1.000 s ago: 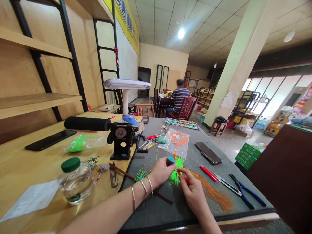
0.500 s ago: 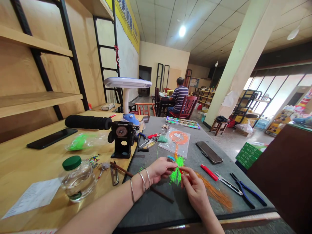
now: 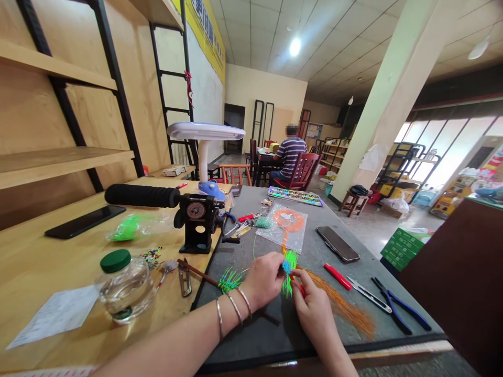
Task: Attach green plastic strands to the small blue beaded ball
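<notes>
My left hand (image 3: 269,280), with silver bangles on the wrist, is closed in a pinch at a small blue bead-like cluster (image 3: 286,267). Facing it, my right hand (image 3: 316,303) has thumb and fingers closed on a slim red stick-like piece (image 3: 301,290), mostly hidden by the fingers. The fingertips of both hands nearly meet. Just behind and below them lies a bunch of bright green strands (image 3: 291,258) on the grey mat (image 3: 251,345). Orange strands (image 3: 349,310) fan out to the right of my right hand. Green strands with blue ends (image 3: 229,281) lie left of my left hand.
A black hand-cranked winder (image 3: 197,222) stands at left, near a bottle (image 3: 126,293) with a green cap. On the right are a phone (image 3: 338,243), red-handled snips (image 3: 338,276) and blue pliers (image 3: 398,309). Farther off, a person (image 3: 290,157) sits at another table.
My left hand has rolled over, bringing the blue cluster down and right toward my right fingertips. The green strands with blue ends on the left are now more exposed.
</notes>
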The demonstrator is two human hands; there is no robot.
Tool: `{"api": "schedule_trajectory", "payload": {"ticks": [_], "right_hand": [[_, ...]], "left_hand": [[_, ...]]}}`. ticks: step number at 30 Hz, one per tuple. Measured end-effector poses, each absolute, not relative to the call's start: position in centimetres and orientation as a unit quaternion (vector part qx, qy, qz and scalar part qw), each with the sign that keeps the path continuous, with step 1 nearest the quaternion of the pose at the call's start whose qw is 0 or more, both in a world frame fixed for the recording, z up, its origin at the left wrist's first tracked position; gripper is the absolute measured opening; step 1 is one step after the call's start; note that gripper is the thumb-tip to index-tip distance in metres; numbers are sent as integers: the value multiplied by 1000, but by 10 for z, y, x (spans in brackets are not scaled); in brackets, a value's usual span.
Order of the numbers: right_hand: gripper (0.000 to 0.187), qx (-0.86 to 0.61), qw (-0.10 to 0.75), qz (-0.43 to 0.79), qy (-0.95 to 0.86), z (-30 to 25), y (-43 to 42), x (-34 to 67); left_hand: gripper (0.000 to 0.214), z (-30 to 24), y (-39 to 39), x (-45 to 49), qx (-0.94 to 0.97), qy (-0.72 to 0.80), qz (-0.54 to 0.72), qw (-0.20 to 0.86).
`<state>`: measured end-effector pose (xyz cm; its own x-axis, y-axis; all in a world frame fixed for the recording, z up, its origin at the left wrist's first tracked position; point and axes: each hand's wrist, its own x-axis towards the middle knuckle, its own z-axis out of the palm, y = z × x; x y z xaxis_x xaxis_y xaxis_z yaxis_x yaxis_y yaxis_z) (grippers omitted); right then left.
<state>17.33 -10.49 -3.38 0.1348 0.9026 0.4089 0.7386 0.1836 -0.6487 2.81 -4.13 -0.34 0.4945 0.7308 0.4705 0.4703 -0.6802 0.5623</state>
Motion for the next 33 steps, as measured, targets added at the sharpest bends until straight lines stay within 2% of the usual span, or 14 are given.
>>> {"api": "schedule_trajectory", "payload": {"ticks": [3, 5, 8, 13, 17, 26, 33], "right_hand": [[31, -635, 447, 123, -618, -37, -102, 167], [33, -629, 478, 129, -599, -39, -101, 165], [36, -622, 504, 129, -585, -41, -101, 164], [38, -618, 508, 131, -586, -41, -102, 165], [40, -611, 515, 139, -586, -41, -102, 165], [41, -608, 507, 165, -588, -42, -103, 166], [38, -571, 538, 222, -580, -41, -102, 168]], "left_hand": [[19, -5, -45, 29, 847, 346, 363, 175], [14, -6, -45, 31, 822, 354, 393, 210], [9, -9, -43, 37, 741, 390, 434, 332], [20, -12, -40, 44, 592, 391, 458, 536], [34, -12, -39, 45, 519, 370, 439, 633], [40, -7, -39, 43, 495, 349, 425, 673], [45, -9, -37, 42, 501, 338, 419, 678]]}}
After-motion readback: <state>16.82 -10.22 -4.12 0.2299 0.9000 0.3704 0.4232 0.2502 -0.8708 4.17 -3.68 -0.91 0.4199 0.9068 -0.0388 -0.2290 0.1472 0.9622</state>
